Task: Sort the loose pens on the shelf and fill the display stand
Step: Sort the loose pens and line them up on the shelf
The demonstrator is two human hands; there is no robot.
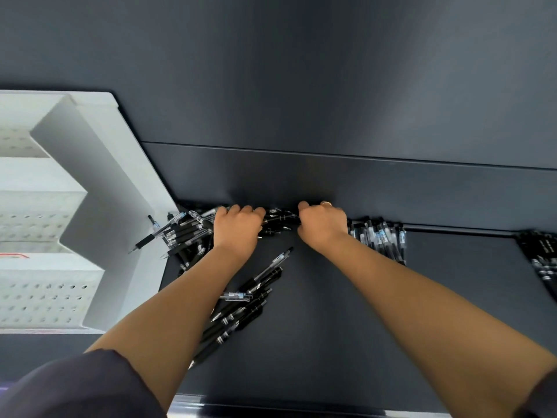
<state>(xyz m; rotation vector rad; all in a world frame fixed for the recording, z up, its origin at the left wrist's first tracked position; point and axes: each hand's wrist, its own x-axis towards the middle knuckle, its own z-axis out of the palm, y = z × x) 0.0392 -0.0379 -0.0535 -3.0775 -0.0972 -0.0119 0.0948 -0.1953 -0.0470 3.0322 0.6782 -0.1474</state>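
At the rear edge of the shelf (331,297), against the back panel, a bundle (278,221) of black pens lies crosswise between the two hands. The left hand (238,227) curls its fingers over the bundle's left end, and the right hand (322,224) curls over its right end. Both hands are closed on it, knuckles up. The fingertips are hidden, so the number of pens held cannot be told.

The step in hand appears to be gathering and squaring one batch. Recommended practice:
1. Hold the barrels parallel and draw the batch toward 6 o'clock, away from the back panel, before lifting.
2. Check that all tips face one way. Mixed directions will likely jam at the stand.
3. Take a modest batch, because smooth barrels are likely to slip from a full fist.
4. Separate clear-barrel pens from all-black ones at this stage.

The loose pens (193,233) form a heap at 9 o'clock of the left hand, touching it and reaching the foot of the display stand. A further trail of pens (247,297) runs toward 6 o'clock beside the left forearm. A tidy row (379,239) lies at 3 o'clock, just beside the right wrist. Another group (539,260) sits well apart at the frame's 3 o'clock edge.

The display stand (90,182) stands at 9 o'clock. It is white and stepped, and its visible holes hold no pens, so filling seems not yet begun.
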